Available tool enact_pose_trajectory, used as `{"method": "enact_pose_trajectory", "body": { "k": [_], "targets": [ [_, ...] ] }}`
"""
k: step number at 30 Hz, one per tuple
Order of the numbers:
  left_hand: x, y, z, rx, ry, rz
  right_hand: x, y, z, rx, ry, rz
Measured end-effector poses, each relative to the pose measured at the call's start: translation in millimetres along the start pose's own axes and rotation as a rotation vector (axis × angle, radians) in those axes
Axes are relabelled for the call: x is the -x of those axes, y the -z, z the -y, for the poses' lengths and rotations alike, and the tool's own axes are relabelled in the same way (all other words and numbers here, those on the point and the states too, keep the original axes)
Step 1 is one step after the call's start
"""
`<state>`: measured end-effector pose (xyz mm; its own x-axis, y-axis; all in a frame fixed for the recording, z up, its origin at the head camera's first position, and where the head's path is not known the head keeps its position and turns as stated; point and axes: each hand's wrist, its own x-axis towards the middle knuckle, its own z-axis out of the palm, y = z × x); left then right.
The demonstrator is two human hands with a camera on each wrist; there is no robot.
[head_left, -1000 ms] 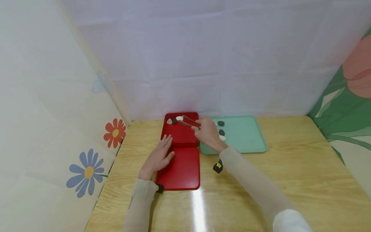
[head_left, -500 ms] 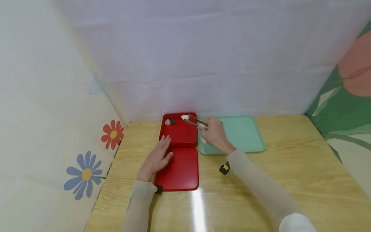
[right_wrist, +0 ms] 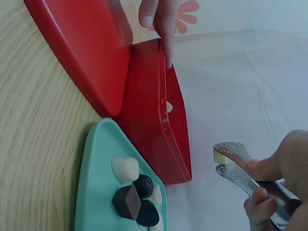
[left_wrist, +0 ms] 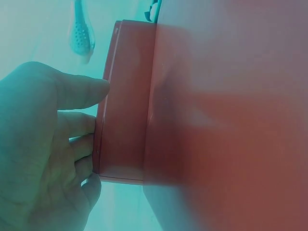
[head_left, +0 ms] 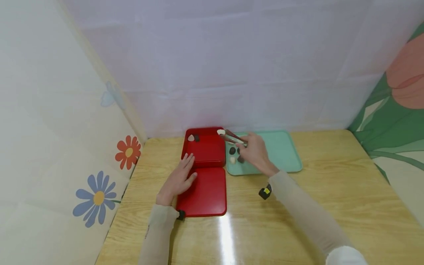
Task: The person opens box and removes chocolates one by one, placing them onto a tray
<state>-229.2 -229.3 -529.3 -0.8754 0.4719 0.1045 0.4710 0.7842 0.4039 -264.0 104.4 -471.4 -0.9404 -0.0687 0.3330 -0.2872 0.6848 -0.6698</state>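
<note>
My right hand (head_left: pixel 256 151) grips metal tongs (right_wrist: pixel 244 179) with perforated tips. Between the tips is a small white piece (right_wrist: pixel 220 157), like a chocolate. In the head view the tongs are above the border between the open red tin (head_left: pixel 207 152) and the mint-green tray (head_left: pixel 283 158). My left hand (head_left: pixel 177 181) rests at the tin's near left corner, fingers straight, thumb apart; the left wrist view shows fingertips at the tin's edge (left_wrist: pixel 101 130). Inside the tin lie a pale piece (head_left: pixel 191 138) and a dark piece (head_left: pixel 197 138).
The tin's flat red lid (head_left: pixel 207 195) lies in front of it on the wooden table (head_left: pixel 265 228). White pieces (right_wrist: pixel 125 169) and dark pieces (right_wrist: pixel 147 213) sit at the tray's left end. A pale cloth wall (head_left: pixel 232 73) rises behind.
The tongs, carrying the white piece, have moved right from inside the tin toward the tray. The left hand has stayed at the tin's corner.
</note>
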Motion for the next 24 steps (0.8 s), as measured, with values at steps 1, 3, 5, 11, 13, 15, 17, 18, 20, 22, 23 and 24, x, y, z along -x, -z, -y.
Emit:
{"method": "enact_pose_trajectory", "body": {
  "k": [1, 3, 5, 11, 13, 15, 17, 18, 20, 22, 23, 24],
  "targets": [
    [-0.2, 0.2, -0.2, 0.000, 0.002, 0.001, 0, 1, -2, -0.001, -0.005, -0.004],
    [-0.4, 0.3, -0.3, 0.000, 0.002, 0.002, 0, 4, -6, 0.006, -0.017, -0.012],
    [-0.4, 0.7, -0.5, 0.003, 0.006, 0.003, 0, 6, -10, 0.007, -0.030, -0.020],
    [-1.3, 0.5, -1.0, 0.006, 0.001, 0.002, 2, 14, -20, -0.012, -0.055, -0.037],
    [-1.7, 0.0, -0.8, 0.009, -0.001, 0.000, 3, 16, -24, -0.011, -0.050, -0.040],
    [-2.1, -0.4, -0.6, 0.012, -0.003, -0.004, 4, 19, -27, -0.007, -0.041, -0.047],
    [-2.4, -0.6, -0.7, 0.012, -0.004, -0.007, 5, 21, -31, 0.009, -0.034, -0.057],
    [-2.5, -0.5, -1.0, 0.012, -0.003, -0.006, 5, 23, -33, 0.016, -0.035, -0.061],
    [-2.3, 0.0, -1.9, 0.011, 0.000, -0.004, 6, 25, -36, 0.029, -0.049, -0.071],
    [-2.0, 0.4, -2.2, 0.011, 0.005, -0.001, 6, 28, -40, 0.044, -0.060, -0.083],
    [-1.7, 0.4, -2.1, 0.009, 0.007, 0.001, 6, 29, -41, 0.043, -0.071, -0.085],
    [-1.4, 0.3, -2.1, 0.009, 0.008, -0.001, 6, 30, -43, 0.035, -0.082, -0.088]
  ]
}}
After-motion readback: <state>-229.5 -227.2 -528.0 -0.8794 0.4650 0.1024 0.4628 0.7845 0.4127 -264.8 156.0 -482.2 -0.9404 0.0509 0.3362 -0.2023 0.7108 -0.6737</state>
